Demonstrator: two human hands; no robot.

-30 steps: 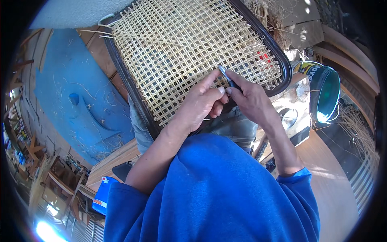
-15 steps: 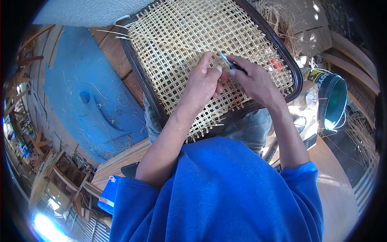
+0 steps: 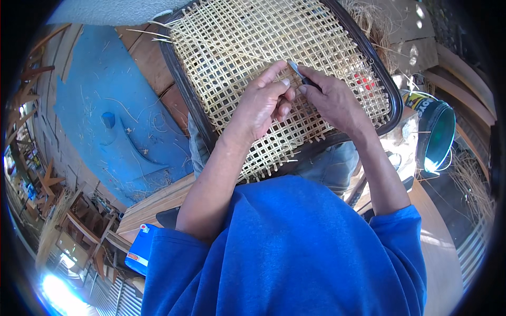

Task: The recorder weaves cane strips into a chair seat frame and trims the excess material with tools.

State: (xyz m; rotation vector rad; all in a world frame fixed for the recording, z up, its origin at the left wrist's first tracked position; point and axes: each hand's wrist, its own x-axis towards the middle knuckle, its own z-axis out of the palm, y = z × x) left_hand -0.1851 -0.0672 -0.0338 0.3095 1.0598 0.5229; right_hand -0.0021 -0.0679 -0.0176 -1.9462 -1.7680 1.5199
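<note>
A woven cane panel (image 3: pixel 226 39), set in a dark wooden frame (image 3: pixel 390 87), lies across my lap. My right hand (image 3: pixel 340 105) is closed round a small knife (image 3: pixel 299 72), its black handle in my palm and its blade pointing forward over the weave. Beside the blade, my left hand (image 3: pixel 262 102) hovers over the cane with the index finger stretched out to the blade tip. Its other fingers are loosely bent and apart, and I see nothing held in them. A loose strand runs across the weave toward that fingertip.
Cane ends (image 3: pixel 153 36) stick out at the frame's far left corner. A blue sheet (image 3: pixel 89 95) covers the floor at left. To the right stands a dark bucket (image 3: pixel 440 134), green inside. Fibre scraps (image 3: pixel 377 31) lie beyond the frame. A blue box (image 3: pixel 141 247) sits by my left sleeve.
My left hand has turned and opened slightly, its thumb drawing back from the right hand. The knife hand has shifted slightly right, staying near the left index fingertip.
</note>
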